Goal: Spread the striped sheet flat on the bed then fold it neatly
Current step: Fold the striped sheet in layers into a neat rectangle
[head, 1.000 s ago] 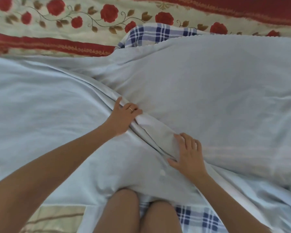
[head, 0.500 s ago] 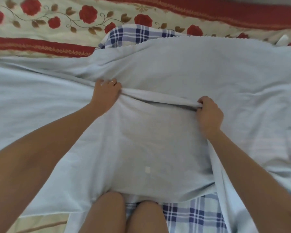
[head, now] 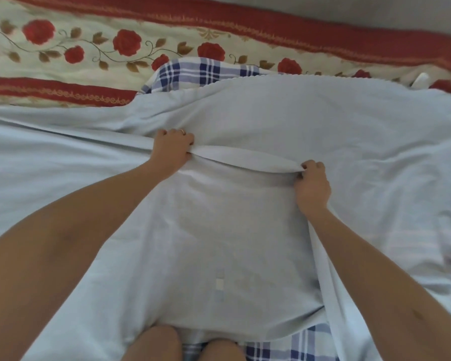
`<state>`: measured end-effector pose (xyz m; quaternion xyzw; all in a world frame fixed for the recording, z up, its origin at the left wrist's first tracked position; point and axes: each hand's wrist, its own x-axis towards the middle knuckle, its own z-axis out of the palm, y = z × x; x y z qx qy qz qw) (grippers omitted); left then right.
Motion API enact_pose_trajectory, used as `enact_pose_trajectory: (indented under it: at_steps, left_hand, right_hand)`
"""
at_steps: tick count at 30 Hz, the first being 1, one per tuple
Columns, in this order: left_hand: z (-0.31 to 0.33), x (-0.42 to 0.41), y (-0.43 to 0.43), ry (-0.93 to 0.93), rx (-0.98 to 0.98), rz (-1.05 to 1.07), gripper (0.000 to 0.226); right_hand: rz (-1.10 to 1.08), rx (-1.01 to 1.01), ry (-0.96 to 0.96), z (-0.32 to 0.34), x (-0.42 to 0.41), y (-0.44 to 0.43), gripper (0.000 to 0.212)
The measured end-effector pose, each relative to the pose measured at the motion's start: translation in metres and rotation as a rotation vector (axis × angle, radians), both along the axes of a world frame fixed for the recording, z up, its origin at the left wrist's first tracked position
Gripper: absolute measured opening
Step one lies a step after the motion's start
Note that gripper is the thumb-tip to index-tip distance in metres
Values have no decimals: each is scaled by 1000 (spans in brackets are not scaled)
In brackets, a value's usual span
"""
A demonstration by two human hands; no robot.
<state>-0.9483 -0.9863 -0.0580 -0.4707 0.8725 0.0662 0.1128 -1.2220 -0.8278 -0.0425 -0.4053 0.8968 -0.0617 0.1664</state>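
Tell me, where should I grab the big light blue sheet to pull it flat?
Grab the raised fold across the middle of the sheet, coming from the near side. It stands up as a ridge, so fingers can curl round it. The left hand and right hand grip it there, set apart.

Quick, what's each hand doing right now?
Left hand: grips a fold of the pale blue sheet.
Right hand: grips the same fold.
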Motion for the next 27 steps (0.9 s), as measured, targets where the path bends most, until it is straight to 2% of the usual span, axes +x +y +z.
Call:
enact_pose_trajectory:
  at_steps: [4, 9, 12, 14, 15, 18, 20, 23, 27]
  left_hand:
    - [8, -2, -21, 71, -4, -9, 23]
    - [11, -8, -52, 133, 81, 150, 32]
    - [20, -12, -58, 233, 313, 188, 29]
    - [32, -7, -44, 218, 377, 57, 21]
    - [36, -1, -32, 216, 337, -52, 22]
    - [34, 26, 9, 287, 55, -463, 24]
    - [28, 48, 38, 324, -81, -643, 19]
    - [17, 77, 78, 390, -135, -686, 30]
    - [16, 91, 101, 385, -104, -501, 32]
  right_hand:
    - [0, -132, 35, 13, -10, -17, 25]
    - [133, -128, 131, 28, -42, -68, 29]
    - [85, -213, 172, 33, -51, -95, 32]
    - [80, -308, 145, 29, -44, -91, 29]
    - [145, -352, 136, 24, -36, -81, 26]
    - [450, -416, 189, 6, -3, -21, 25]
    - [521, -417, 152, -6, 18, 32, 29]
    - [424, -326, 138, -21, 29, 99, 41]
    - [143, -177, 166, -20, 16, 118, 45]
